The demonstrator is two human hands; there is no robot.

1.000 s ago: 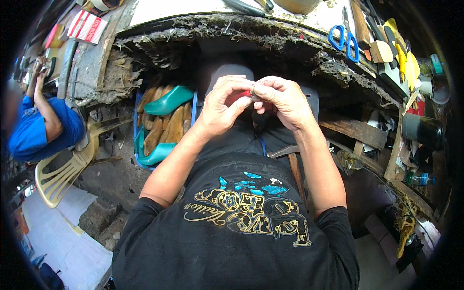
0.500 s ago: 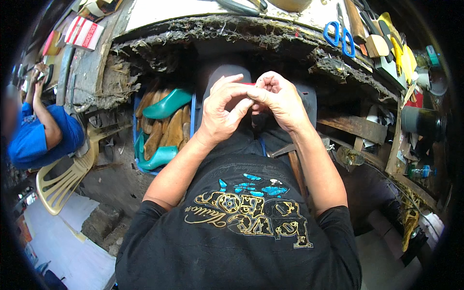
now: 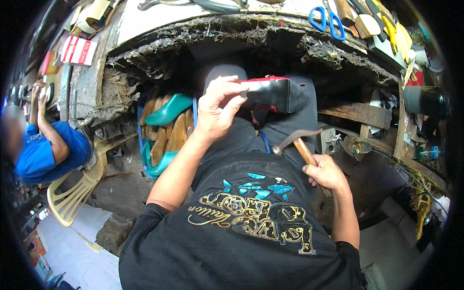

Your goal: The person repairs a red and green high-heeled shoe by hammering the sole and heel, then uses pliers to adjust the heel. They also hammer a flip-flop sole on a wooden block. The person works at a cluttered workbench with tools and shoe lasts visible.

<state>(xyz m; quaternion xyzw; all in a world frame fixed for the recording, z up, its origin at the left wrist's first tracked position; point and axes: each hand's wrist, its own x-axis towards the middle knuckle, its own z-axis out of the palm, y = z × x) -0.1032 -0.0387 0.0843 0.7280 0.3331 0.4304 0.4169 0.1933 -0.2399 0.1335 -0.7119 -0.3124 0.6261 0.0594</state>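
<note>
Change of state: my right grip (image 3: 326, 172) has parted from my left grip (image 3: 220, 108). Half a second ago the fingers of both met above my lap; the right now grasps the wooden handle of a hammer (image 3: 304, 151), which lay beneath my right forearm. The handle runs forward and left from that grip, and the curved metal head sits beyond the thumb, clear of the shoe in this view.

Workpiece position: the black-and-red shoe (image 3: 270, 94) lies over my thighs, directly right of the left fingertips and forward-left of the right grip. With the right hand withdrawn, its black surface is exposed, with red showing along the far and near edges.

Left grip: thumb and forefinger are brought together at the shoe's left end. I cannot tell whether they pinch the shoe itself or a small piece against it.

Effect on the work: I judge that two-handed fingering has given way to divided duty, the left at the shoe and the right holding the tool. The hammer is not applied to the shoe.

Surroundings: a blue crate (image 3: 195, 112) of green shoe lasts (image 3: 169, 110) and wooden ones stands left of the left grip; the desk (image 3: 159, 21) lies forward of both grips.
</note>
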